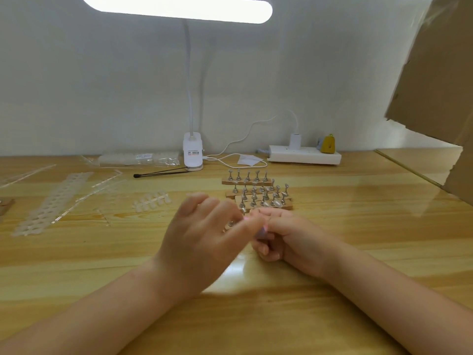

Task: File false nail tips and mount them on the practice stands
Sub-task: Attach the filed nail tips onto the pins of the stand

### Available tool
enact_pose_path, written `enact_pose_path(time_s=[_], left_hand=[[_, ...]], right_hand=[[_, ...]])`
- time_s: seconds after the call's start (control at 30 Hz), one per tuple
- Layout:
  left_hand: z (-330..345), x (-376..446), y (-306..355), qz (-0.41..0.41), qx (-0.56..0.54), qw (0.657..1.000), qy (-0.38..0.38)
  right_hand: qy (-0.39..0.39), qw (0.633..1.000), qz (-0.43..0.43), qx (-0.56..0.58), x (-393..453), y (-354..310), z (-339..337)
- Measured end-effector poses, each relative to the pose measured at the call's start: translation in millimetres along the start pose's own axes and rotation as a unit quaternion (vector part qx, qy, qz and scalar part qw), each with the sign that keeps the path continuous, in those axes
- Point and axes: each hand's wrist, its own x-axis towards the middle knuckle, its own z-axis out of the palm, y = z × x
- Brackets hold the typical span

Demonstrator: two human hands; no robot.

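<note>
Filing step judged in hand. Left hand (204, 234) and right hand (286, 239) met at centre of wooden table (332, 290), near edge of the practice stands (256, 193). Right hand fingers curled round a small pale lilac object (261, 233), probably the nail file; mostly hidden, so not certain. Left hand: thumb and forefinger drawn together at the meeting point, remaining fingers loosely spread; probably pinching a false nail tip, but the tip itself too small and blurred to confirm.

Practice stands: several wooden strips set with upright metal pegs, just beyond the hands, slightly right of centre. At least one peg in the nearest row appears to carry a clear tip; the rest look bare, so task judged early.

Next move calls for: finishing the edge, then carrying the tip a short way forward and seating it on a free peg without knocking neighbours, which stand close together.

Surroundings: loose clear nail tips (151, 201) left of the hands; empty tip sprue strip (51, 203) further left; bagged tip box (139, 157) at far left; thin black brush (161, 172); clip lamp (193, 149) at far centre; power strip (304, 155) far right; cardboard box (440, 73) overhanging right side. Nothing between hands and stands.
</note>
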Motion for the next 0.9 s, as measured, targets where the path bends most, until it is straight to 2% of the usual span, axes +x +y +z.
enact_pose_path(time_s=[0.13,0.37,0.43,0.6,0.8,0.9], left_hand=[[-4,-7,-25,-0.116,0.028,0.990,-0.081],[-6,-6,-5,-0.163,-0.066,0.954,-0.244],[-4,-7,-4,-0.196,-0.091,0.948,-0.235],[-2,-4,3,-0.244,-0.195,0.940,-0.137],[-1,-4,3,-0.307,-0.276,0.903,-0.121],[0,-5,3,-0.343,-0.284,0.888,-0.119]], right_hand=[[0.007,1.000,0.002,0.012,0,0,0],[0.085,0.991,-0.018,0.098,4,0,-4],[0.092,0.992,-0.016,0.083,5,1,-3],[0.077,0.997,-0.016,0.004,4,3,0],[0.072,0.996,-0.012,-0.050,4,5,3],[0.129,0.989,-0.024,-0.067,4,3,7]])
